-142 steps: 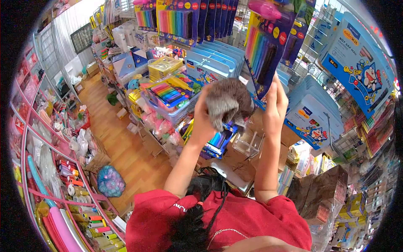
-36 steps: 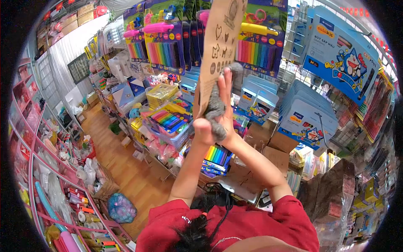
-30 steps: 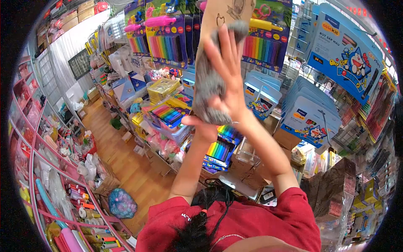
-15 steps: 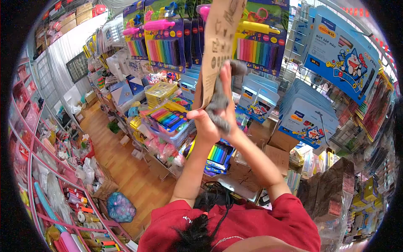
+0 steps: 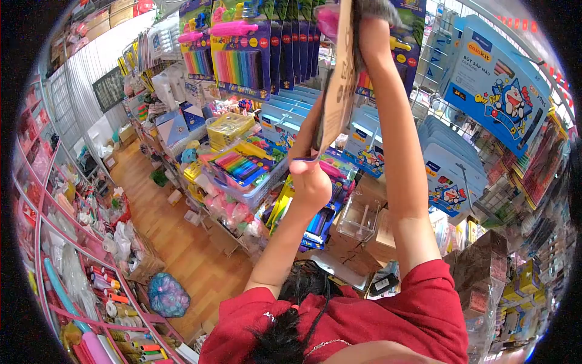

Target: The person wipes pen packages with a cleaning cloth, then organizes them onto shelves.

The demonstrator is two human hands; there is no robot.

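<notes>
A tall flat package with a brown printed back (image 5: 339, 79) stands nearly edge-on in front of me. My left hand (image 5: 311, 183) is closed around its lower end, the thumb against the near edge. Up at the package's top right is my right hand (image 5: 374, 39), with a grey cloth (image 5: 381, 10) in it, pressed near the package's face; most of its fingers are hidden. Behind the package hang blister packs of coloured modelling clay (image 5: 237, 64). Blue crayon boxes (image 5: 364, 148) stand below.
A large blue crayon box (image 5: 497, 85) hangs at the right. A plastic basket (image 5: 260, 191) holds clay packs, with a clear plastic container (image 5: 357, 221) nearby. To the left run a wooden floor aisle (image 5: 200, 261), a bundled bag (image 5: 168, 295) and a pink rack (image 5: 73, 242).
My right hand has moved up along the package with the grey cloth, from its lower part to its top. The package has turned more edge-on and shifted slightly right.
</notes>
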